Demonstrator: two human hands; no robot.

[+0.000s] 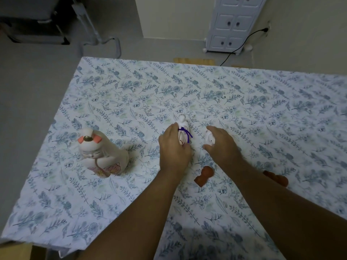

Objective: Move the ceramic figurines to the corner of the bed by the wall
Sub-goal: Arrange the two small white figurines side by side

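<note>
1. Two bare hands reach over a bed covered by a white sheet printed with blue leaves and flowers point(187, 87).
2. The left hand point(173, 149) is wrapped round a small white ceramic figurine tied with a purple cord point(183, 132); fingers and thumb are closed on its sides, and its top sticks out beyond the fingertips.
3. The right hand point(222, 142) is cupped over a small white rounded ceramic figurine with a painted face point(209, 139), fingers curled on top and thumb below; whether it is lifted off the sheet cannot be told.
4. These two small white figurines lie just beside each other near the middle of the bed.
5. A larger white ceramic doll figurine with pink hair bows and a painted pink flower point(102, 153) stands upright on the sheet well to the left, near the bed's left edge, untouched.
6. A small reddish-brown figurine point(203, 176) lies on the sheet between the two forearms.
7. Another reddish-brown piece point(276, 178) is partly hidden behind the right forearm.
8. Beyond the bed's far edge stand a white cabinet with small panelled doors point(232, 25) and a black cable point(242, 44) running to the wall.
</note>
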